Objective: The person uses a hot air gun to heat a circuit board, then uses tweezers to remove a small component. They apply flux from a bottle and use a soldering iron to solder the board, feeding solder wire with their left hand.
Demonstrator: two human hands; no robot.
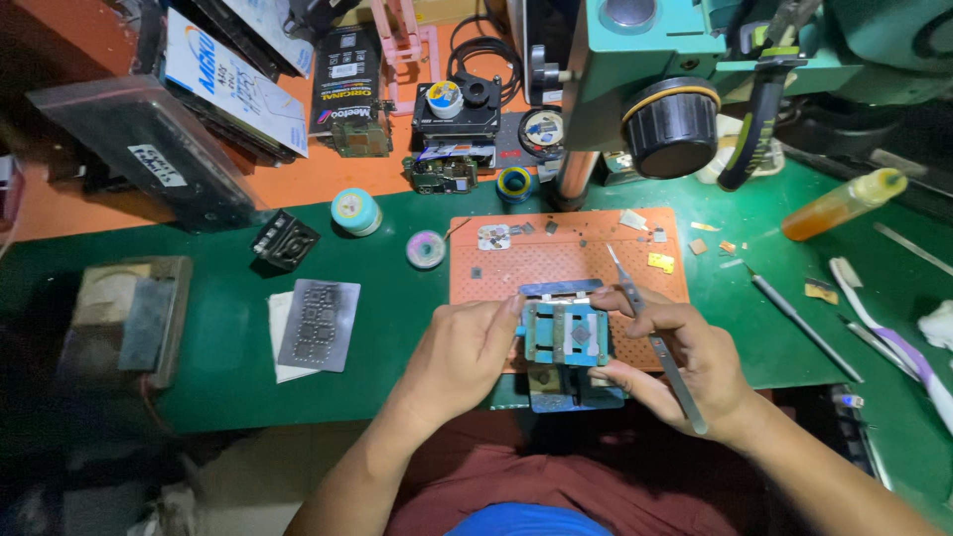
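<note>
On orange mat [556,260]: blue metal fixture [566,334], gripped by left hand [465,355]; right hand [685,359] pinching tweezers [655,337].

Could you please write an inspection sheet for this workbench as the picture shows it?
Surface: green mat with an orange work pad on it.
Job's things: small blue clamp holder with a chip in its middle, held over the pad's near edge; tweezers.
Clutter: metal stencil, solder wire reels, amber bottle, toothbrush, small chips on the pad.
Grippers: left hand grips the holder's left side; right hand steadies its right side and holds the tweezers.
Cables: black cable coiled at the back.
Surroundings: microscope above the pad; boxes on the orange desk behind.
</note>
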